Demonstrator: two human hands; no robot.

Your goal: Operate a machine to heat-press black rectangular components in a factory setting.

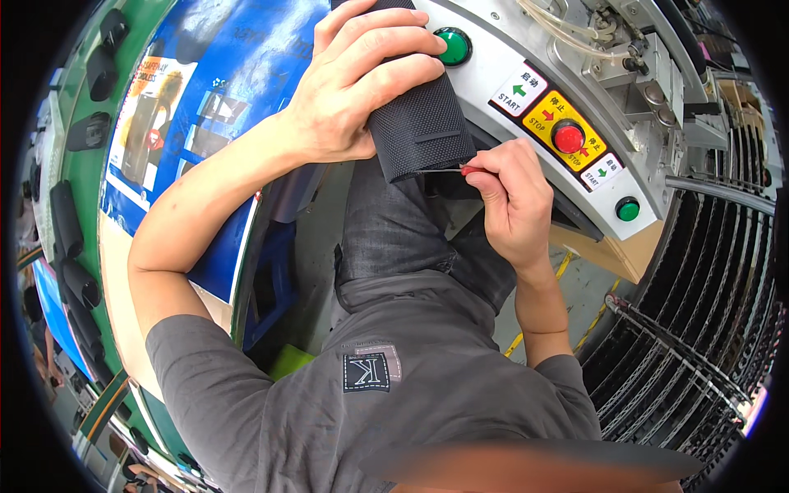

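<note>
A black, mesh-textured sleeve-like piece [419, 123] is in front of me at the top middle, beside the machine panel. My left hand [349, 86] is closed over it from the left, fingers across its upper face and the thumb side along its near left edge. My right hand [518, 201] pinches the red end [468, 170] of a thin metal tool between thumb and forefinger. The tool's slim shaft [444, 170] lies along the piece's near lower edge. Whether its tip goes inside the piece, I cannot tell.
The grey machine panel carries a green button [453, 47] near my left fingertips, a red button [569, 136] and another green button [627, 209]. Metal fixtures and tubes stand behind it. A blue printed sheet [271, 57] covers the left table. Several black pieces [89, 131] lie on a green belt.
</note>
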